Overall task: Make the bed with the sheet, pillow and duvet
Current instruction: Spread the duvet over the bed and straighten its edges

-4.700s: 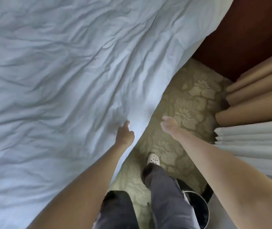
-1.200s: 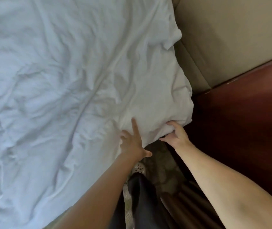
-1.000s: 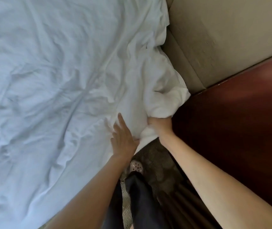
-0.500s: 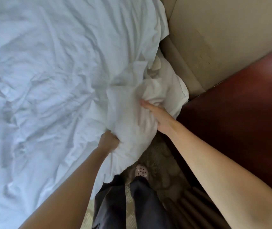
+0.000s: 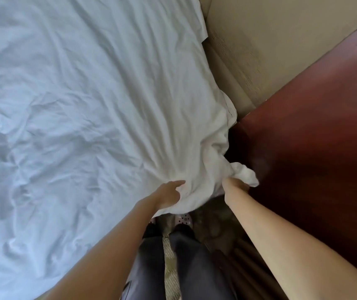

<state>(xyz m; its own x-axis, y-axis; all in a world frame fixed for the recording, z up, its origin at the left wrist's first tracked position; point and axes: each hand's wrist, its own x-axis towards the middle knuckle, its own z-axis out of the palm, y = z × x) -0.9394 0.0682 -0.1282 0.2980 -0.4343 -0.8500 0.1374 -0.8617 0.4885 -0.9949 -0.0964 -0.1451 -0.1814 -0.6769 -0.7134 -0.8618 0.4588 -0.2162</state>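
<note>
While your left hand (image 5: 169, 194) and right hand (image 5: 236, 186) are both clutching the bunched corner of the sheet (image 5: 91, 100) near the headboard (image 5: 260, 40), you are risking tugging it loose from the far side

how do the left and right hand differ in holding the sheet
The left hand pinches the sheet along its draped side, thumb on top; the right hand clutches a bunched corner. The right is out beside the dark red wooden surface, the left further from it. Both grip one sheet.

Red-brown wooden surface (image 5: 314, 148), beige panel (image 5: 281, 40), patterned carpet (image 5: 170, 263)
</note>
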